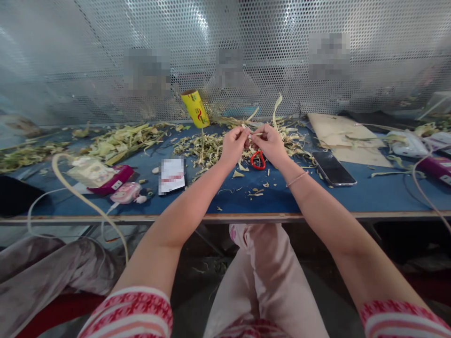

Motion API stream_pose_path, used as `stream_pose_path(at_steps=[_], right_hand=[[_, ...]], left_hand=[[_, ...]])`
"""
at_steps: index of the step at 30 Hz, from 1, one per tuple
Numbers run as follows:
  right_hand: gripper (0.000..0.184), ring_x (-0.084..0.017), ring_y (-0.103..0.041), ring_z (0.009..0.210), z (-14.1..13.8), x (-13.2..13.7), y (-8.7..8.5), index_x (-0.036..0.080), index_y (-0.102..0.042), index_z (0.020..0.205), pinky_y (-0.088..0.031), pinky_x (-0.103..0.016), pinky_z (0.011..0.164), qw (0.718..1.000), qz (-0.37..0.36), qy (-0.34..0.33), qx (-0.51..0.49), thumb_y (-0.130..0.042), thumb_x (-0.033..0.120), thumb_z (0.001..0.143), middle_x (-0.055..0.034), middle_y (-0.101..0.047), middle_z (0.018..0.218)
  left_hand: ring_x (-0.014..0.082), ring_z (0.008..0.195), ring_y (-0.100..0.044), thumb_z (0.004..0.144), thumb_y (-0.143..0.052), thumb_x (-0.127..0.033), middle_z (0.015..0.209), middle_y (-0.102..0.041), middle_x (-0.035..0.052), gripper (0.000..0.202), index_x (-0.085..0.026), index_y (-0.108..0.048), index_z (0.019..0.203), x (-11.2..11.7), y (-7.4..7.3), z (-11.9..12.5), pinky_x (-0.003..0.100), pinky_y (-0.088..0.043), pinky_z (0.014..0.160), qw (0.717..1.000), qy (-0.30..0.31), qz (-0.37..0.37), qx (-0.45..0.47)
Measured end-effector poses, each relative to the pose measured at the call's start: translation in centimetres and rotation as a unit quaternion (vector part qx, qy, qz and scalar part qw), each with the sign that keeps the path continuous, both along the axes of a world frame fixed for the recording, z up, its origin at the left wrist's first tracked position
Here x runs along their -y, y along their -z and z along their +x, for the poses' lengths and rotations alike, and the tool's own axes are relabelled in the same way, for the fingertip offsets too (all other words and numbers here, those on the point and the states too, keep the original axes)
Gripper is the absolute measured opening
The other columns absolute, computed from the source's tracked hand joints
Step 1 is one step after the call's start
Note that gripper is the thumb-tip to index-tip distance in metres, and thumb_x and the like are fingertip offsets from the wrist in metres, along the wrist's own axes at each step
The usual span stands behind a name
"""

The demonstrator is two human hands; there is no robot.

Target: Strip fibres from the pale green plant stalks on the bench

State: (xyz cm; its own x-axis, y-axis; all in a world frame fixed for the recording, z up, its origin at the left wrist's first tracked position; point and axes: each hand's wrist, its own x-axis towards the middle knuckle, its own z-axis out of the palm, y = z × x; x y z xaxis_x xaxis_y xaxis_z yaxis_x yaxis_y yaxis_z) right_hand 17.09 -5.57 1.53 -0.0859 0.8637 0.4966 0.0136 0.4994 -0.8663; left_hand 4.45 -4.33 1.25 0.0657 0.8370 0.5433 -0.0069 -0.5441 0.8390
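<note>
My left hand (235, 143) and my right hand (268, 141) meet over the middle of the blue table, fingertips pinched close together. Between them is a small pale strip, like a piece of dried husk, mostly hidden by the fingers. Just below the hands lies a red-handled tool (258, 161), perhaps scissors; its far part is covered. Around and behind them spreads a pile of dried husk strips (207, 149), pale green and tan. One long pale strip (277, 109) sticks up behind my right hand.
A yellow tube (196, 109) stands tilted by the perforated metal wall. A phone (334, 169) and cardboard (341, 131) lie right. On the left are a pink case (126, 193), a purple box (114, 180), a cable (75, 190) and more husks (121, 143). Another person's legs (63, 270) show lower left.
</note>
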Motion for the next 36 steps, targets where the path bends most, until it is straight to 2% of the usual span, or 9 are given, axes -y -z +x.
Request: stream_pose_path(at_steps=[3, 7, 11, 13, 17, 21, 30, 34, 36], right_hand=[[0.029, -0.008, -0.055, 0.053, 0.1, -0.3, 0.1, 0.021, -0.048, 0.075, -0.050, -0.023, 0.056, 0.999, -0.024, -0.023, -0.014, -0.075, 0.030, 0.073, 0.0051, -0.058, 0.058], [0.034, -0.007, -0.057, 0.052, 0.2, -0.6, 0.2, 0.020, -0.048, 0.075, -0.051, -0.021, 0.053, 0.997, -0.060, -0.029, -0.038, -0.080, 0.029, 0.067, 0.0051, -0.060, 0.058], [0.027, -0.007, -0.056, 0.050, 0.2, -0.5, 0.1, 0.016, -0.056, 0.067, -0.051, -0.022, 0.053, 0.994, -0.096, -0.042, -0.010, -0.079, 0.029, 0.068, 0.0018, -0.060, 0.056], [0.022, -0.007, -0.055, 0.049, 0.2, -0.6, 0.1, 0.014, -0.059, 0.066, -0.050, -0.022, 0.053, 0.996, -0.084, -0.041, 0.005, -0.077, 0.026, 0.071, 0.0019, -0.059, 0.055], [0.015, -0.006, -0.054, 0.051, 0.4, -1.0, 0.5, 0.015, -0.061, 0.066, -0.046, -0.020, 0.052, 0.999, -0.022, -0.020, 0.033, -0.072, 0.020, 0.074, 0.0029, -0.058, 0.056], [0.015, -0.007, -0.052, 0.051, 0.5, -1.2, 0.7, 0.016, -0.060, 0.065, -0.043, -0.019, 0.051, 0.999, -0.003, -0.020, 0.045, -0.071, 0.020, 0.074, 0.0035, -0.056, 0.055], [0.011, -0.006, -0.048, 0.050, 0.6, -0.7, 0.3, 0.015, -0.060, 0.069, -0.043, -0.020, 0.053, 0.995, -0.073, -0.072, -0.006, -0.070, 0.014, 0.071, 0.0043, -0.056, 0.057], [0.015, -0.005, -0.049, 0.052, 0.6, -0.6, 0.3, 0.016, -0.060, 0.070, -0.042, -0.019, 0.052, 0.989, -0.104, -0.065, -0.079, -0.075, 0.020, 0.068, 0.0044, -0.056, 0.058], [0.015, -0.005, -0.048, 0.052, 0.7, -0.4, 0.2, 0.016, -0.060, 0.069, -0.040, -0.018, 0.050, 0.986, -0.115, -0.056, -0.107, -0.074, 0.021, 0.069, 0.0043, -0.055, 0.056]], left_hand=[[0.0077, 0.047, -0.041, 0.083, -0.059, -0.048, 0.049, -0.043, -0.0040, 0.038, -0.019, -0.050, 0.060, -0.5, 0.3, -0.1, 0.023, -0.033, 0.050, 1.000, -0.002, -0.001, -0.003], [0.0084, 0.048, -0.040, 0.085, -0.058, -0.046, 0.048, -0.042, -0.0038, 0.037, -0.019, -0.051, 0.061, -0.7, 0.5, -0.2, 0.024, -0.032, 0.050, 0.999, -0.044, 0.016, -0.013], [0.0089, 0.050, -0.042, 0.086, -0.058, -0.041, 0.050, -0.044, -0.0034, 0.034, -0.018, -0.051, 0.061, -0.4, 0.4, -0.1, 0.025, -0.032, 0.052, 0.997, -0.074, 0.022, -0.026], [0.0087, 0.049, -0.041, 0.086, -0.058, -0.040, 0.050, -0.044, -0.0036, 0.033, -0.018, -0.052, 0.062, -0.3, 0.3, -0.1, 0.025, -0.031, 0.052, 0.997, -0.076, 0.018, -0.025], [0.0082, 0.046, -0.039, 0.087, -0.057, -0.040, 0.047, -0.043, -0.0042, 0.032, -0.019, -0.052, 0.063, -0.5, 0.4, -0.1, 0.024, -0.031, 0.050, 0.999, -0.054, 0.000, -0.007], [0.0073, 0.044, -0.036, 0.085, -0.059, -0.044, 0.045, -0.038, -0.0052, 0.038, -0.019, -0.048, 0.059, -1.1, 0.7, -0.1, 0.023, -0.031, 0.049, 1.000, -0.018, -0.021, 0.012], [0.0050, 0.044, -0.035, 0.086, -0.058, -0.043, 0.048, -0.039, -0.0057, 0.038, -0.018, -0.045, 0.060, -1.4, 1.0, -0.1, 0.021, -0.032, 0.046, 0.999, 0.030, -0.028, 0.035], [0.0057, 0.048, -0.045, 0.089, -0.053, -0.036, 0.054, -0.049, -0.0046, 0.021, -0.018, -0.053, 0.077, -1.6, 0.8, -0.3, 0.020, -0.041, 0.052, 0.999, 0.028, -0.025, 0.029], [0.0071, 0.054, -0.053, 0.088, -0.054, -0.032, 0.061, -0.056, -0.0025, 0.015, -0.019, -0.054, 0.081, -1.6, 0.6, -0.5, 0.021, -0.046, 0.058, 1.000, 0.006, 0.006, -0.011]])
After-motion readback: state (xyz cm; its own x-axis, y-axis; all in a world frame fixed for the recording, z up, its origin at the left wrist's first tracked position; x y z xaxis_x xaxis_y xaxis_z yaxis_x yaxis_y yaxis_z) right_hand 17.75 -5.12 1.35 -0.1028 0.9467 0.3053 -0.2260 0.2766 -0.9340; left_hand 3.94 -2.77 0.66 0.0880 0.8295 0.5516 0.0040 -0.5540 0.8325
